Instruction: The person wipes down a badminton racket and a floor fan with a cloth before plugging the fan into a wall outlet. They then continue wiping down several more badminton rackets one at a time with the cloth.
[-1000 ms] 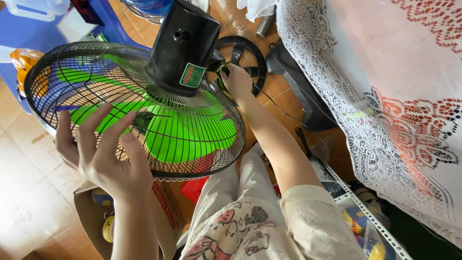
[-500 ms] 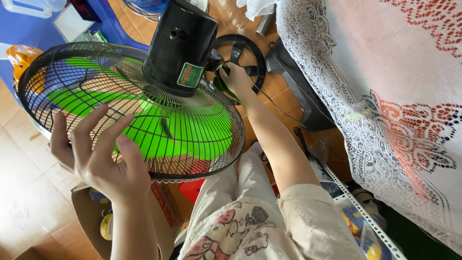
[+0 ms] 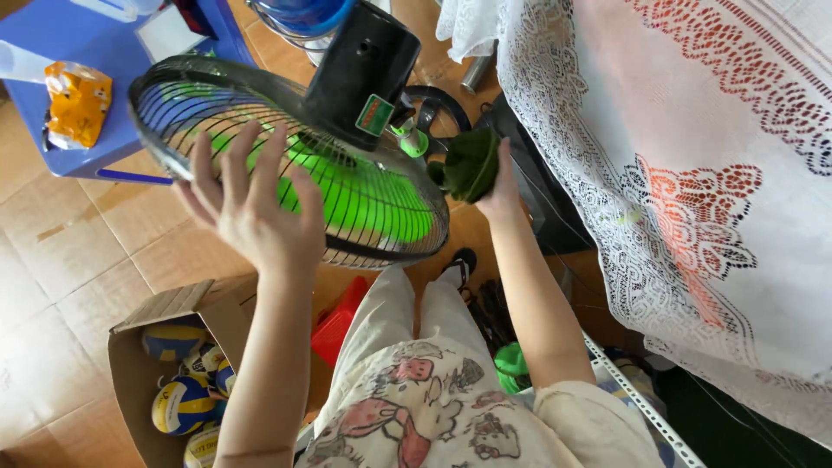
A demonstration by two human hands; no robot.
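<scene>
While a cardboard box stands open on the tiled floor at the lower left, holding several blue, yellow and white balls, a red plastic container sits just beside it, its contents hidden. Above them, the fan is held tilted: its black wire cage and green blades face down and toward the person, and the black motor housing points up and away, so the long axis runs from near the lap toward the top of the view. The left hand lies against the cage with its grip spread wide, fingers fanned over the wires. The right hand has its grip closed on a dark green piece, perhaps a cloth, just beside the cage rim. A blue counter at the upper left carries an orange packet. White and red lace fabric hangs along the right.
</scene>
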